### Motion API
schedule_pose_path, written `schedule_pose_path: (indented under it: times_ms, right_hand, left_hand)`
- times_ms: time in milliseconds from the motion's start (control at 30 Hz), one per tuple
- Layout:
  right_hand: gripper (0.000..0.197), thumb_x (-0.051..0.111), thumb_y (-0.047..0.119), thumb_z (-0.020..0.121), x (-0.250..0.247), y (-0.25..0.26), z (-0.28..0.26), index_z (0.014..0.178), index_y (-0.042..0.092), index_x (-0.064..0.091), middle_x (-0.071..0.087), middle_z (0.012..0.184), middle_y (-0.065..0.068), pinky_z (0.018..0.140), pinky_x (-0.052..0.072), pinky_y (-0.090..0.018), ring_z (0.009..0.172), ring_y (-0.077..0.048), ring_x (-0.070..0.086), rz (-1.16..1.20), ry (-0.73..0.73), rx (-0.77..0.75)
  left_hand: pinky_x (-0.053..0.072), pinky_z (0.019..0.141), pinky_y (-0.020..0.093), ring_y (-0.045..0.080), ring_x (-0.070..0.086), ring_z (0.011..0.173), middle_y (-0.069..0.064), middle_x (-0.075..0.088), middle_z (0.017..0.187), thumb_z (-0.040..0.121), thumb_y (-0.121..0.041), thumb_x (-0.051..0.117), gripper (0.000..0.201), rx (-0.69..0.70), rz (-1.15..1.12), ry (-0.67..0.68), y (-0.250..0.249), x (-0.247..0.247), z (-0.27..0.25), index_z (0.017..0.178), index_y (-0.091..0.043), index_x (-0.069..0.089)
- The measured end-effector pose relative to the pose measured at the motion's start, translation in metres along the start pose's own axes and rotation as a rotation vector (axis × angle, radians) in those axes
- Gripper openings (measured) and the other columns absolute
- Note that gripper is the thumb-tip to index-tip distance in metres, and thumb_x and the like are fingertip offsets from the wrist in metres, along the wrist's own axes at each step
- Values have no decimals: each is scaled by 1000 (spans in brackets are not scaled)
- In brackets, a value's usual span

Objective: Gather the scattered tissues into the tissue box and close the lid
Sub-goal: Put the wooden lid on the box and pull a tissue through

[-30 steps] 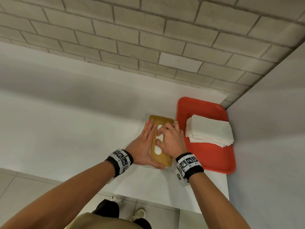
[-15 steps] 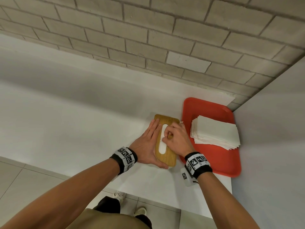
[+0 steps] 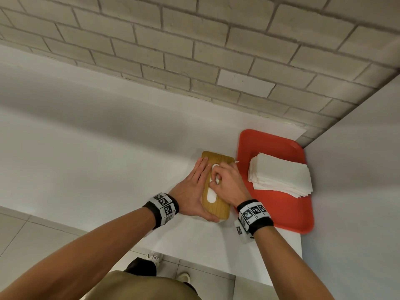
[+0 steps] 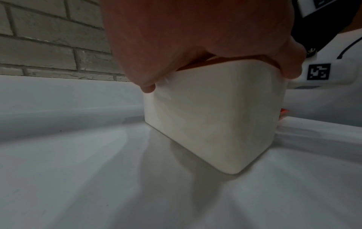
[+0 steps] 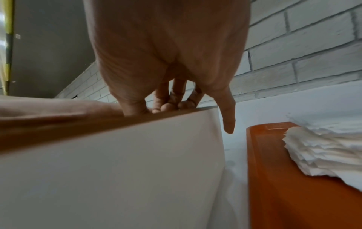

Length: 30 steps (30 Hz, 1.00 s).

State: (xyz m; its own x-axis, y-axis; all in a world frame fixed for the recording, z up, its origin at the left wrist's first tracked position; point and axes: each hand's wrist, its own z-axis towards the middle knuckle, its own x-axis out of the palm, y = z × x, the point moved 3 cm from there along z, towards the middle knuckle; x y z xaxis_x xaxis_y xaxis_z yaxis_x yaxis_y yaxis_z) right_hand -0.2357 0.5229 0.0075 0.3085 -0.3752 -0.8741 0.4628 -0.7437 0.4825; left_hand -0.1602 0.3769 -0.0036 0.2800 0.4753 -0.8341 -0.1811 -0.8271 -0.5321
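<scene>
The tissue box [image 4: 211, 111] is white with a wooden lid [image 3: 217, 207] that lies shut on it, beside the tray on the white counter. My left hand [image 3: 200, 176] lies flat on the lid's left side with straight fingers, its thumb along the near end. The right hand [image 3: 218, 175] curls its thumb and fingers into the lid's oval slot and pinches white tissue there. In the right wrist view its little finger [image 5: 228, 122] hangs free past the box [image 5: 117, 162]. A small tissue corner [image 3: 237, 162] sticks out at the lid's right edge.
A red tray [image 3: 270, 144] stands right of the box against the side wall and carries a stack of white tissues [image 3: 281, 174]. A brick wall runs behind the counter. The counter's front edge [image 3: 194, 259] is near my body.
My right hand's fingers have curled tighter into the slot. The left hand stays flat on the lid, and the box has not moved.
</scene>
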Motion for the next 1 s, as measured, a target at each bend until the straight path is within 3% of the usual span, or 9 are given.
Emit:
schedule_pose_path:
  times_ms: [100,233,333,467,600,700,867,933,1000]
  right_hand:
    - [18,72,24,79,-9,3,-3,76,26,54,48,80,12,87,49,-39,80,-17,48,53,-10,-12]
    - [22,77,8,73,-23,-2,-11,74,21,59,55,81,4,71,49,-30,73,-15,55,215,-119,55]
    - [21,78,19,74,-21,2,-13,85,27,62,54,87,8,74,44,-21,80,-9,53,199,-91,73]
    - [15,77,21,82,-11,6,-7,85,24,62,48,92,10,79,37,-25,89,-13,48,75,12,11]
    - [19,79,9,78,-30,1,-16,77,22,66,56,87,9,73,44,-21,77,-10,57,226,-99,54]
    - [14,73,15,86,-48,7,-22,90,28,69,54,91,12,77,47,-23,84,-8,56,212,-161,-31]
    - [38,61,37,83,-38,33,-8,121,39,58,52,118,4,90,46,-45,117,-23,49,-507,305,-104]
    - [42,62,39,83,-40,38,-2,125,33,62,59,122,1,94,45,-47,120,-27,54,-580,381,-88]
    - [31,64,34,82,-45,47,2,112,28,68,60,107,9,85,43,-43,110,-24,56,-551,412,-150]
  left_hand:
    - [6,134,49,20,-35,157,3,-38,170,51,-100,73,174,0,-6,2,-1,-1,-1,165,-10,-23]
    - [6,134,49,20,-35,157,2,-39,170,51,-97,76,174,8,-31,-5,0,-1,-1,165,-12,-24]
    - [6,134,50,20,-36,157,2,-39,170,51,-97,76,173,8,-35,0,1,0,-1,165,-13,-24]
    - [7,134,50,20,-36,157,2,-38,170,51,-99,74,173,7,-14,0,0,0,0,166,-11,-21]
    - [5,134,49,20,-36,157,3,-39,170,52,-97,75,173,12,-21,0,-1,-1,-1,164,-12,-25]
    - [5,134,50,20,-36,157,2,-40,169,51,-97,76,173,10,-40,-4,0,-2,-1,164,-13,-25]
    - [3,134,50,20,-39,156,2,-41,168,53,-95,77,172,24,-65,7,-1,-2,-1,163,-17,-29]
    - [4,134,50,20,-38,156,2,-41,169,51,-96,76,173,16,-70,6,0,-1,-1,163,-16,-29]
    - [5,134,49,20,-38,156,2,-42,168,50,-97,75,173,18,-66,5,0,-1,-1,163,-16,-29]
